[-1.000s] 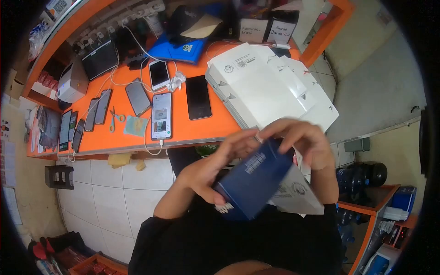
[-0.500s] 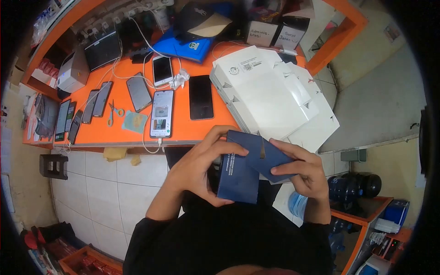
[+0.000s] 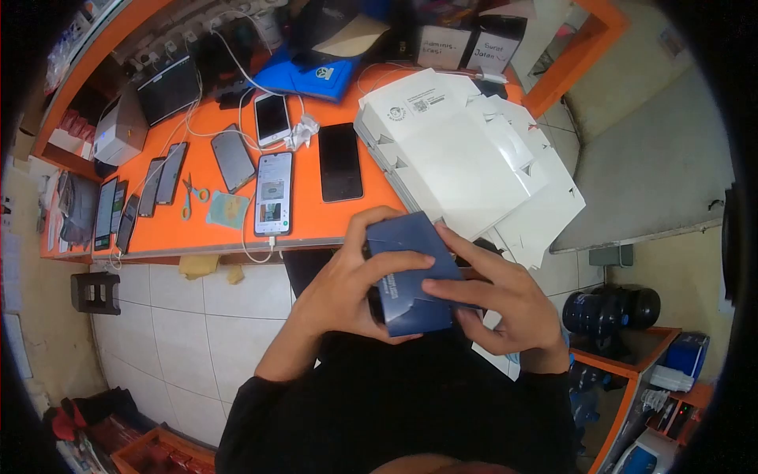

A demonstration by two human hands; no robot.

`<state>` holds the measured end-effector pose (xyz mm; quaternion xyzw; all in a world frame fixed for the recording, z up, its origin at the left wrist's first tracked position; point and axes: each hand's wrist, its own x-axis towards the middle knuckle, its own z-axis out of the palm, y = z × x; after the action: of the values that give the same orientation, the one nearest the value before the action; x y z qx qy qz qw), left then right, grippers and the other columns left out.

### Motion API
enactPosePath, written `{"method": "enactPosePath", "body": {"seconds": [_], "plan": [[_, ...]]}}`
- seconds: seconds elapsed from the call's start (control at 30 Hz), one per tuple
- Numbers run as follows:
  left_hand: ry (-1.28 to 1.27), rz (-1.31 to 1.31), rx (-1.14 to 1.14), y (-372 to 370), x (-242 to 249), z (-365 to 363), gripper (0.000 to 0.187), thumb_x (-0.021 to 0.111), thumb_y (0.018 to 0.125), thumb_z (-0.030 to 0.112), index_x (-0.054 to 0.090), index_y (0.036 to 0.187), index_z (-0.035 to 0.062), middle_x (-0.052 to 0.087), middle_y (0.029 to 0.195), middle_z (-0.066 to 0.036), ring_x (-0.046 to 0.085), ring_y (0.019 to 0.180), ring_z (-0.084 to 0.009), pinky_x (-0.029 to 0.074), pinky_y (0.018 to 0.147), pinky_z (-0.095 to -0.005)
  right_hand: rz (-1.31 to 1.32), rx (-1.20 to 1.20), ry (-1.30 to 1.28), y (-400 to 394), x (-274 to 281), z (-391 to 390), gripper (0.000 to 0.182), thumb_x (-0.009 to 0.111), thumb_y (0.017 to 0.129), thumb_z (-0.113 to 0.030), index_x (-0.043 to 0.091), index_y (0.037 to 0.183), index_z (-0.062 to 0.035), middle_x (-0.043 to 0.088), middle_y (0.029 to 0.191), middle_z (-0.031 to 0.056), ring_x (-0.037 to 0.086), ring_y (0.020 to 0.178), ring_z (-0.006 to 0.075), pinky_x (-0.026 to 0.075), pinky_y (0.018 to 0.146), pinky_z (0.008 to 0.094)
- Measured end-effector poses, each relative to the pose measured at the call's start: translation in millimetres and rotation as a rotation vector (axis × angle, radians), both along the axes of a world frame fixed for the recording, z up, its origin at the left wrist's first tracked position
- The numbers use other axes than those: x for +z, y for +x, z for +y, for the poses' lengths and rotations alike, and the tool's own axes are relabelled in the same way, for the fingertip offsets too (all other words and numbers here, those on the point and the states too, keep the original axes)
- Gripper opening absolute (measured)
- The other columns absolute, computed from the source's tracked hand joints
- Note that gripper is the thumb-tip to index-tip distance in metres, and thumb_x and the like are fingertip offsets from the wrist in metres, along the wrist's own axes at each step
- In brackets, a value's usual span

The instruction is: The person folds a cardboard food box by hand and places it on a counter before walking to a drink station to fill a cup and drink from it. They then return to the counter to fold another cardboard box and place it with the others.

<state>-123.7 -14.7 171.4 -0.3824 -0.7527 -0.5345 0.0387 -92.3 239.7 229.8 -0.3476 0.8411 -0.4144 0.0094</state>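
In front of my chest is a small dark blue cardboard box (image 3: 414, 310) with white print on its face. My left hand (image 3: 345, 278) wraps round its left side, with the thumb below and the fingers over the top. On the right, my right hand (image 3: 512, 302) grips the box's other edge, its fingertips pressing the front near the middle. The inside of the box cannot be seen. Just beyond the hands, a stack of flat white cardboard sheets (image 3: 450, 150) overhangs the orange desk (image 3: 312, 225).
Several phones lie on the desk, among them a lit one on a cable (image 3: 274, 193) and a dark one (image 3: 340, 162). Scissors (image 3: 188, 197) and a light green pad (image 3: 227, 209) are at left. Large water bottles (image 3: 592, 310) stand at right, a black stool (image 3: 95, 292) at left.
The blue flap that stood out to the right at an angle now lies closed against the box. My right hand has shifted left onto the box face, and the box has risen slightly.
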Motion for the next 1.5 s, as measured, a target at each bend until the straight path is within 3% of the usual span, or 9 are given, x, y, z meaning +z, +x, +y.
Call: {"method": "enactPosePath", "body": {"seconds": [0.1,0.17,0.27,0.53,0.7,0.97,1.03,1.43,1.5], "plan": [[0.066,0.121,-0.014,-8,-19,-10,0.095,0.097,0.052,0.045,0.058,0.133,0.0145,0.039,0.14,-0.019,0.05,0.128,-0.0393,0.047,0.1,-0.0438,-0.244,0.103,-0.308,-1,-6,5,0.051,0.065,0.084,-0.001,0.069,0.13,-0.0226,0.042,0.154,0.0265,0.059,0.128,0.0404,0.055,0.099,0.0447],[0.632,-0.482,0.119,0,-40,-11,0.096,0.084,0.069,0.063,0.05,0.139,0.0074,0.048,0.138,-0.017,0.055,0.127,-0.0337,0.049,0.102,-0.0441,-0.478,0.196,-0.707,2,-31,4,0.052,0.061,0.086,0.002,0.07,0.129,-0.0263,0.04,0.157,0.0234,0.052,0.135,0.0408,0.053,0.102,0.0445],[0.959,-1.112,0.294,7,-53,-27,0.072,0.051,0.098,0.063,0.047,0.14,0.0051,0.065,0.125,-0.014,0.068,0.112,-0.0254,0.057,0.097,-0.0427,-0.056,0.21,-0.361,6,-57,-2,0.045,0.068,0.088,-0.004,0.071,0.127,-0.026,0.039,0.158,0.0201,0.05,0.137,0.0402,0.053,0.103,0.0436],[0.98,-1.296,0.359,22,-60,-25,0.069,0.052,0.098,0.061,0.05,0.136,0.0044,0.067,0.122,-0.013,0.07,0.107,-0.0234,0.06,0.09,-0.0384,0.076,-0.207,-0.466,26,-82,-32,0.028,0.088,0.074,-0.011,0.074,0.099,-0.0128,0.046,0.144,0.0231,0.054,0.132,0.0372,0.058,0.098,0.0432],[0.978,-1.415,0.338,20,-72,-31,0.068,0.051,0.098,0.062,0.052,0.135,0.0049,0.066,0.125,-0.013,0.069,0.111,-0.0223,0.059,0.094,-0.0396,0.114,-0.168,-0.369,26,-76,-38,0.038,0.088,0.076,-0.012,0.071,0.11,-0.0146,0.045,0.145,0.0203,0.055,0.131,0.0357,0.058,0.097,0.042],[0.939,-1.323,0.268,33,-93,-39,0.072,0.046,0.099,0.064,0.049,0.141,0.0054,0.057,0.136,-0.017,0.059,0.124,-0.029,0.053,0.102,-0.0461,0.126,-0.038,-0.186,23,-92,-53,0.076,0.091,0.072,-0.019,0.057,0.14,-0.0145,0.039,0.157,0.0146,0.047,0.139,0.0362,0.041,0.114,0.0482],[0.94,-1.277,0.243,34,-93,-39,0.072,0.045,0.1,0.064,0.049,0.142,0.0054,0.055,0.138,-0.017,0.056,0.126,-0.0301,0.052,0.103,-0.0473,-0.456,-0.187,-0.735,17,-116,-59,0.109,0.096,0.065,-0.017,0.033,0.153,-0.0074,0.041,0.154,0.0208,0.045,0.139,0.0319,0.035,0.116,0.0428],[0.997,-0.905,0.047,57,-90,-21,0.072,0.046,0.101,0.061,0.045,0.146,0.0053,0.042,0.151,-0.021,0.037,0.143,-0.0366,0.038,0.113,-0.0538,-0.556,-0.219,-0.645,63,-124,15,0.07,0.08,0.085,-0.016,0.039,0.141,-0.007,0.041,0.146,0.0174,0.039,0.141,0.0273,0.034,0.115,0.0393],[0.281,-0.317,0.004,62,-81,-25,0.068,0.057,0.099,0.051,0.042,0.147,0.0055,0.044,0.149,-0.021,0.041,0.14,-0.0369,0.034,0.114,-0.0511,-0.609,-0.233,-0.696,71,-135,11,0.066,0.078,0.088,-0.022,0.039,0.14,-0.0074,0.038,0.149,0.0178,0.038,0.142,0.0266,0.033,0.116,0.039]]}}
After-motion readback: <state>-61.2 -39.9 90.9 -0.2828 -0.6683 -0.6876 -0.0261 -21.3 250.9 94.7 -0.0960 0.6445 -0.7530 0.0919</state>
